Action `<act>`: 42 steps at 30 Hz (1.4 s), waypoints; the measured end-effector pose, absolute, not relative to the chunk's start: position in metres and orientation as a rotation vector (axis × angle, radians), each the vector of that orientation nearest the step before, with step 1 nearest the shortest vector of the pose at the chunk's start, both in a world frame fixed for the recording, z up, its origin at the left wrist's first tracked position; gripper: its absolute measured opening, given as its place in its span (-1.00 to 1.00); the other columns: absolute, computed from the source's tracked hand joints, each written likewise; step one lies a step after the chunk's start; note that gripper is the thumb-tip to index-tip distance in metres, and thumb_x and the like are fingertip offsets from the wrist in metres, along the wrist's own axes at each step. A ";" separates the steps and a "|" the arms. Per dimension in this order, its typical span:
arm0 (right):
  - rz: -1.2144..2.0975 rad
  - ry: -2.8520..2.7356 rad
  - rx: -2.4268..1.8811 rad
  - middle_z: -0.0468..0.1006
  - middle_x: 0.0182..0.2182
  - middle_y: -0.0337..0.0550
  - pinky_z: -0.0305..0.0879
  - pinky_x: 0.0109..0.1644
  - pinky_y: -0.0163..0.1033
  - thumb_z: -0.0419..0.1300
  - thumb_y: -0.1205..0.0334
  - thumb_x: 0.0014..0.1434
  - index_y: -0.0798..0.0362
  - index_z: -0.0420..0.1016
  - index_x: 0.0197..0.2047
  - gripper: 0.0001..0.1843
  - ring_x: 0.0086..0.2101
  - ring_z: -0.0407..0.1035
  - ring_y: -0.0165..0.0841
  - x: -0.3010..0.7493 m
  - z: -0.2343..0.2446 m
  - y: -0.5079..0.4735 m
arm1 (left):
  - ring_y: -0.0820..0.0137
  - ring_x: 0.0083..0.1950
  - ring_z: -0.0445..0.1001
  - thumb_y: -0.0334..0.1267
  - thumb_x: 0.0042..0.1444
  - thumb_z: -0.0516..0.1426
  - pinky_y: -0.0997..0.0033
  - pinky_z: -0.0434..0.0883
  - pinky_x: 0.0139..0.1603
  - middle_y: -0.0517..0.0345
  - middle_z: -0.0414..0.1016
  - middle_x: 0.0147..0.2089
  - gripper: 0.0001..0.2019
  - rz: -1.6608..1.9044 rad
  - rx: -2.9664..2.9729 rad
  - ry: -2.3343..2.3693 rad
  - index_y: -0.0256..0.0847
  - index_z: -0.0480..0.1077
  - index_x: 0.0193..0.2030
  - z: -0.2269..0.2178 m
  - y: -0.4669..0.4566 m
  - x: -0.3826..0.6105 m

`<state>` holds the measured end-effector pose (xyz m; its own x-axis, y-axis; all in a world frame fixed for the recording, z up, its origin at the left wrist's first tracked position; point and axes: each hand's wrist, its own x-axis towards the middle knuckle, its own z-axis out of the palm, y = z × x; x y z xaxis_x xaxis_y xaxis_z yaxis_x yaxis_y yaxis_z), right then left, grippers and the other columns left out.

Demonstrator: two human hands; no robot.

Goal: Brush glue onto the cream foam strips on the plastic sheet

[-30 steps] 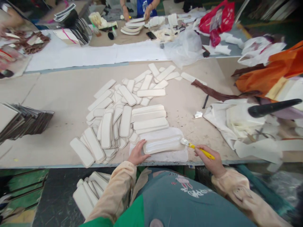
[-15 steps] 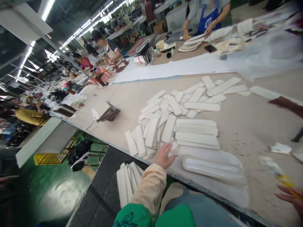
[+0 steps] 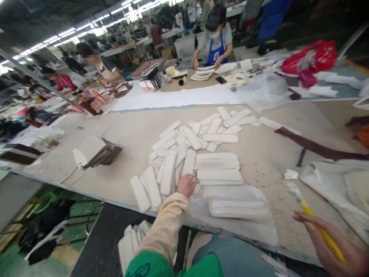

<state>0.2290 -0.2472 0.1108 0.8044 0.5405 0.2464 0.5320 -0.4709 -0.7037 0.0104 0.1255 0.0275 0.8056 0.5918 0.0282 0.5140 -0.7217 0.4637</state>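
Note:
My left hand [image 3: 188, 185] is at the near edge of a loose pile of white strips [image 3: 192, 138]. Its fingers are curled down beside a small pale round thing; what they grip, if anything, is hidden. Just right of it lie white strips stacked in neat rows [image 3: 220, 176]. Below these, a strip with a shiny wet-looking surface [image 3: 239, 207] rests on a white sheet [image 3: 269, 231]. In my right hand [image 3: 337, 242] is a brush [image 3: 309, 213] with a yellow handle, its whitish bristles pointing away over the table.
More strips [image 3: 131, 242] lie on a dark surface below the table edge. A stack of dark-edged pieces [image 3: 99, 152] stands to the left. A brown strap [image 3: 314, 144] and pale cloth [image 3: 331, 188] lie at right. Across the table a co-worker [image 3: 215, 46] handles curved white pieces [image 3: 203, 73].
The view has turned to the right. My left hand's spread fingers have curled in beside the strips. My right hand and the brush have come further into view.

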 end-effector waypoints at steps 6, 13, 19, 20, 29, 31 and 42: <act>0.102 -0.800 -2.145 0.53 -0.17 -0.07 0.28 0.14 -0.01 0.14 0.10 0.08 -0.19 0.43 -0.14 -0.76 -0.15 0.44 -0.09 0.215 0.118 -0.262 | 0.14 0.07 0.30 -0.23 -0.05 0.24 0.10 0.25 0.11 -0.10 0.37 0.03 -0.69 -0.031 2.642 0.464 -0.22 0.42 -0.13 0.016 0.124 0.080; 0.047 -0.761 -2.191 0.54 -0.18 -0.11 0.36 0.04 -0.05 0.15 0.19 0.10 -0.14 0.43 -0.14 -0.78 -0.18 0.46 -0.14 0.205 0.112 -0.280 | 0.27 -0.11 0.42 -0.14 0.02 0.17 0.26 0.33 0.00 0.04 0.48 -0.24 -0.86 -0.182 2.555 0.188 -0.15 0.47 -0.40 0.007 0.153 0.102; 0.026 -0.796 -2.200 0.54 -0.17 -0.09 0.36 0.02 -0.05 0.12 0.19 0.13 -0.06 0.42 -0.11 -0.76 -0.16 0.45 -0.17 0.206 0.112 -0.282 | 0.30 -0.16 0.47 0.07 0.03 0.08 0.31 0.38 -0.07 0.06 0.51 -0.27 -0.67 -0.198 2.460 0.009 -0.10 0.52 -0.36 0.000 0.171 0.109; 0.025 -0.805 -2.199 0.53 -0.16 -0.09 0.37 0.02 -0.05 0.12 0.18 0.13 -0.06 0.43 -0.11 -0.76 -0.16 0.45 -0.17 0.206 0.112 -0.281 | 0.30 -0.16 0.47 0.08 0.03 0.07 0.31 0.39 -0.08 0.06 0.51 -0.27 -0.66 -0.193 2.457 -0.005 -0.10 0.52 -0.36 0.000 0.172 0.109; -0.037 -0.947 -2.179 0.53 -0.15 -0.12 0.40 0.00 -0.16 0.14 0.20 0.11 -0.05 0.41 -0.07 -0.72 -0.15 0.46 -0.21 0.212 0.103 -0.288 | 0.34 -0.17 0.49 0.09 0.02 0.06 0.38 0.40 -0.12 0.10 0.53 -0.31 -0.66 -0.170 2.495 0.004 -0.07 0.52 -0.41 0.012 0.170 0.106; -0.038 -0.974 -2.175 0.54 -0.16 -0.12 0.42 -0.03 -0.18 0.14 0.21 0.11 -0.06 0.41 -0.07 -0.72 -0.16 0.46 -0.23 0.212 0.103 -0.288 | 0.35 -0.19 0.49 0.10 0.02 0.05 0.39 0.41 -0.13 0.11 0.53 -0.33 -0.66 -0.175 2.498 0.016 -0.07 0.51 -0.43 0.015 0.169 0.108; 0.034 -0.836 -2.108 0.50 -0.09 -0.09 0.31 0.10 -0.06 0.11 0.23 0.16 -0.06 0.40 -0.03 -0.72 -0.08 0.41 -0.21 0.210 0.115 -0.283 | 0.33 -0.20 0.43 -0.22 0.14 -0.08 0.33 0.35 -0.11 0.04 0.45 -0.28 -0.75 0.019 2.596 0.233 -0.16 0.41 -0.28 0.062 0.155 0.109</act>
